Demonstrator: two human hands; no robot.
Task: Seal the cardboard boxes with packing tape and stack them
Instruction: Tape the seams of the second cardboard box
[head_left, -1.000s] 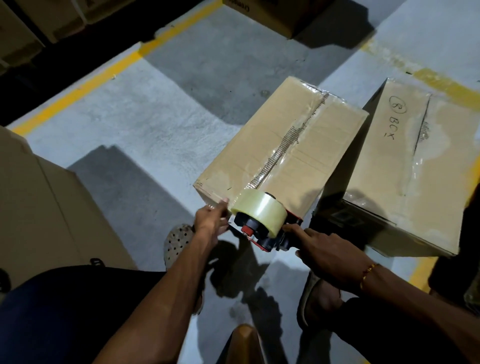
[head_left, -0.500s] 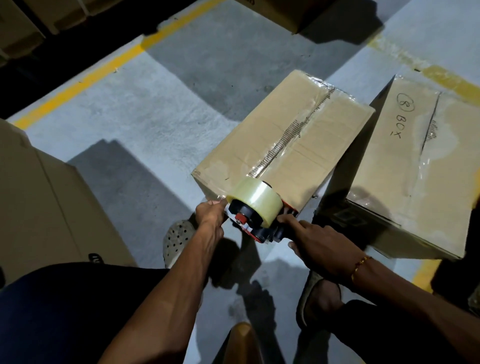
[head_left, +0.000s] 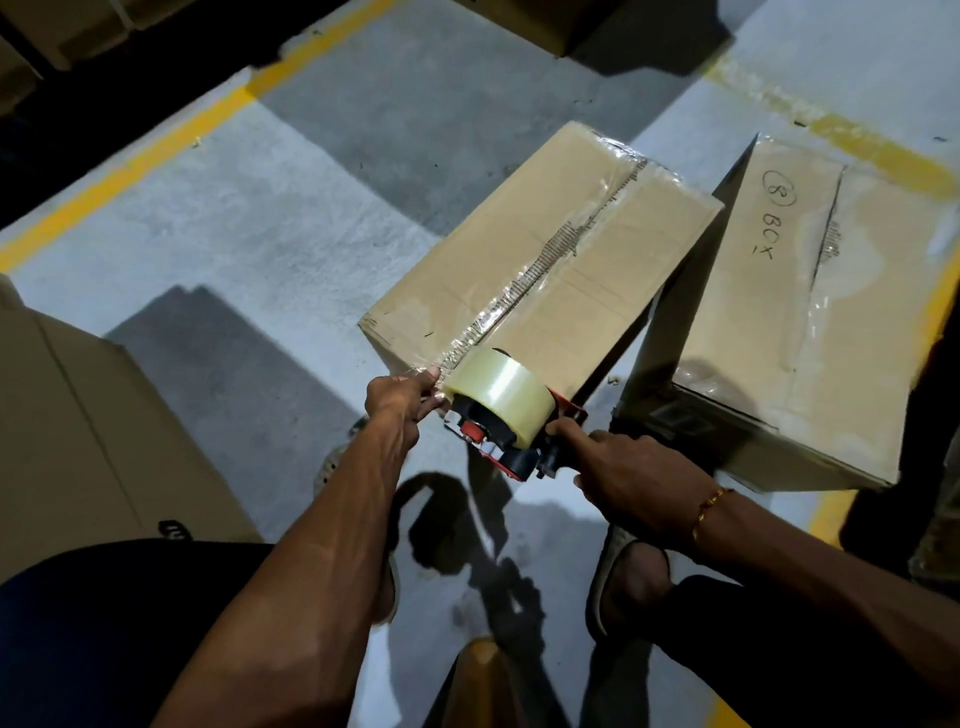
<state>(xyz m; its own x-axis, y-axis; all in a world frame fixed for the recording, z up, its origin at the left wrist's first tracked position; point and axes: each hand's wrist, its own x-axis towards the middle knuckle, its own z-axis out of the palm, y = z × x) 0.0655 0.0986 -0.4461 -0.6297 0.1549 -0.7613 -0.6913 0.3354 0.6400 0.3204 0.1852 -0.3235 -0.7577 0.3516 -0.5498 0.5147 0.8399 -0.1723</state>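
Grey concrete floor (head_left: 291, 223) with yellow painted lines (head_left: 130, 171) carries everything in view. Largest on it is a tall cardboard box (head_left: 67, 441) at the left edge, then a second carton (head_left: 810, 312) on the right marked "8 BOX" in pen, its top glossy with clear tape. Between them sits the box being sealed (head_left: 524, 249), closed, with a strip of clear tape running down its centre seam to the near edge. At that edge the tape dispenser (head_left: 504, 421) (black and red frame, a fat clear roll on top) presses against the corner of the box. The right hand (head_left: 634, 478) is curled around the dispenser's handle, index finger stretched along it, a thin gold bracelet (head_left: 709, 506) at the wrist. The left hand (head_left: 400, 397) pinches the tape end against the box's near edge, just beside the roll.
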